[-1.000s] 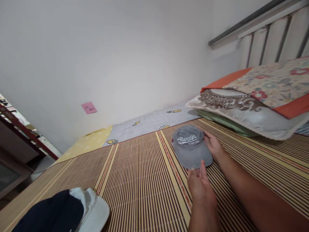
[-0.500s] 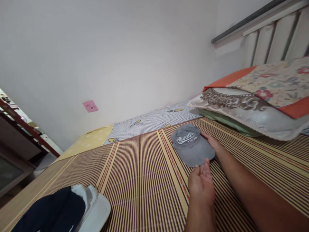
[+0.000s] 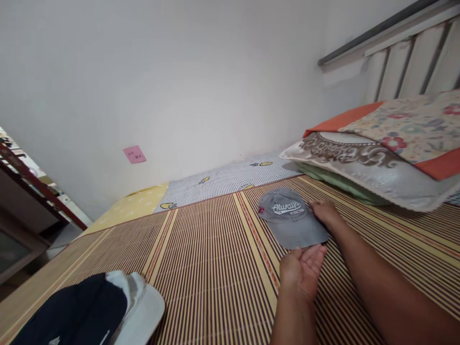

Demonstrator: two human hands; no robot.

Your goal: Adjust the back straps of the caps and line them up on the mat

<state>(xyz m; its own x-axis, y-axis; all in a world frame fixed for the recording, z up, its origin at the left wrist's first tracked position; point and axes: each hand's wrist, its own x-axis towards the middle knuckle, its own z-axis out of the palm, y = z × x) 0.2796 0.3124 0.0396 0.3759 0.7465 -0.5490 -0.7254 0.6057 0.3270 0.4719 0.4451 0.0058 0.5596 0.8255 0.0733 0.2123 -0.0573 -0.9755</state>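
Observation:
A grey baseball cap [image 3: 293, 215] with white "Always" lettering sits over the striped bamboo mat, its brim towards me. My left hand [image 3: 304, 269] is palm up at the front of the brim, thumb at the edge and fingers beneath it. At the cap's right side my right hand [image 3: 326, 214] grips the rim, its fingertips partly hidden by the cap. A dark navy cap [image 3: 79, 306] lies at the lower left, overlapping a white cap [image 3: 145, 306].
The striped mat [image 3: 208, 258] covers the bed. Pillows [image 3: 345, 155] under an orange-edged floral cloth [image 3: 413, 129] lie at the right, near a slatted headboard [image 3: 406, 62]. A pink note [image 3: 134, 154] is stuck to the wall [image 3: 201, 86] behind.
The grey cap has shifted slightly right and turned, showing a small red mark on its left side. Both hands have moved with it; the other caps stay put.

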